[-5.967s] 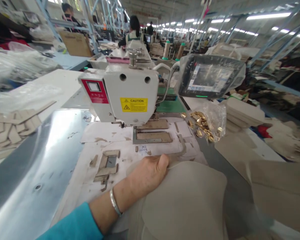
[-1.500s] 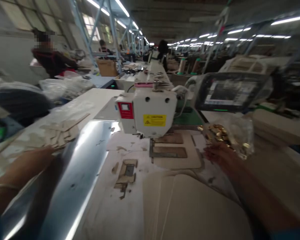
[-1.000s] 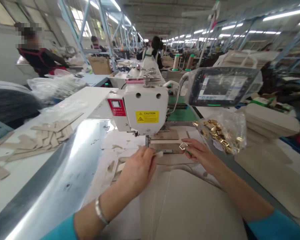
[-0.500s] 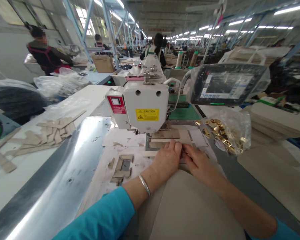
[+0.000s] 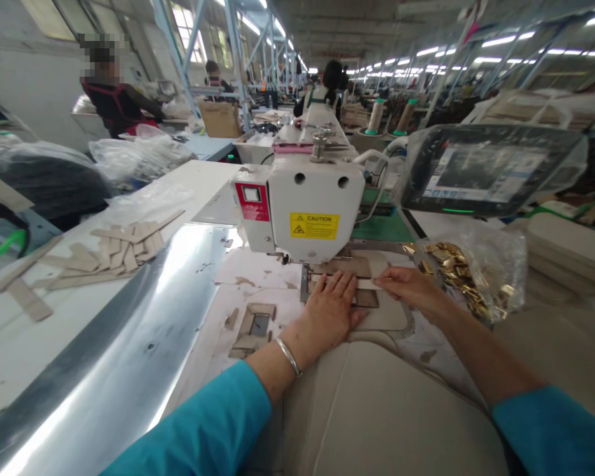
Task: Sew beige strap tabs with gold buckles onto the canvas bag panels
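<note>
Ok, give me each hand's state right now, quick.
Left hand: open, lying flat on the beige piece under the sewing machine.
Right hand: fingers pinched on the piece's far edge; anything held cannot be told.

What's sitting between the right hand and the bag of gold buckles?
Nothing in the head view: the right hand lies on the beige panel, and only a bare strip of table separates it from the bag of gold buckles.
</note>
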Tool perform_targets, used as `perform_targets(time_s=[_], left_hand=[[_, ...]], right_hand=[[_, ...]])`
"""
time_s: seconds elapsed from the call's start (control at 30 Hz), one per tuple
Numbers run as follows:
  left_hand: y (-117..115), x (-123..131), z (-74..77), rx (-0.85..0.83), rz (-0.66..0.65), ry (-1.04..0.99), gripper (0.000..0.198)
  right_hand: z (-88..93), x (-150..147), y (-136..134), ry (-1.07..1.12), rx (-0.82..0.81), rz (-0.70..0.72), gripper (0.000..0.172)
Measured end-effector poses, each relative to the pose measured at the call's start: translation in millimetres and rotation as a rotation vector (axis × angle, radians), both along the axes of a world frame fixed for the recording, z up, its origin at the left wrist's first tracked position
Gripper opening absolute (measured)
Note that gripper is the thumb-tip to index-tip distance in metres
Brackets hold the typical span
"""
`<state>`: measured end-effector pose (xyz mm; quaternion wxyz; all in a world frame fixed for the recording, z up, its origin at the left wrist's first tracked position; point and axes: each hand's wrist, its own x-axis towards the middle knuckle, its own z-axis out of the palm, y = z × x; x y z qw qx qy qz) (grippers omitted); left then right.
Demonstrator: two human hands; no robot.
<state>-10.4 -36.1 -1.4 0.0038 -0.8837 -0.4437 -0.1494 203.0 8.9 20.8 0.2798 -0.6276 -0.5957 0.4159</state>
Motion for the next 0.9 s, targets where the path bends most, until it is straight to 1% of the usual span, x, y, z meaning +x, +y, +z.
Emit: perform_targets(time_s=[0.13,0.27,0.37,0.47,0.57,0.63,0.73,0.77,0.83,0.9], left_hand=[[2.1,-1.0,-0.8,0.024,0.027,0.007,0.063],[2.6,-4.6,2.7,-0.011,0.022,0.021,0.065],[1.6,-6.9,4.0,-0.048,0.052,0.018,0.066],[1.1,-7.2,3.7,-0.085,0.083,-0.003,0.063],[2.3,-6.0,3.8,-0.12,0.1,-0.016,0.06],[3.3,-4.9,4.5,-0.134,0.11,-0.018,0.058],[3.8,-3.8,5.7,-0.143,0.118,-0.009,0.057],[3.6,-3.6,6.0,-0.142,0.118,-0.006,0.057],[3.3,-3.3,5.7,-0.134,0.116,-0.007,0.057],[3.0,-3.1,4.3,-0.125,0.117,-0.012,0.057]], right_hand=[[-1.1,-4.4,11.1,-0.016,-0.017,0.002,0.042],[-0.9,-6.9,14.0,-0.036,-0.032,-0.009,0.04],[-1.2,-7.1,15.0,-0.051,-0.047,-0.005,0.038],[-2.0,-7.3,17.3,-0.087,-0.068,0.011,0.034],[-0.7,-7.5,20.5,-0.146,-0.062,-0.018,0.03],[2.4,-6.8,23.3,-0.24,-0.045,-0.026,0.03],[7.8,-5.1,27.8,-0.43,-0.081,0.081,0.032],[8.8,-4.7,29.1,-0.459,-0.107,0.116,0.032],[8.9,-4.8,30.6,-0.455,-0.143,0.139,0.036],[7.5,-6.2,30.7,-0.413,-0.147,0.122,0.039]])
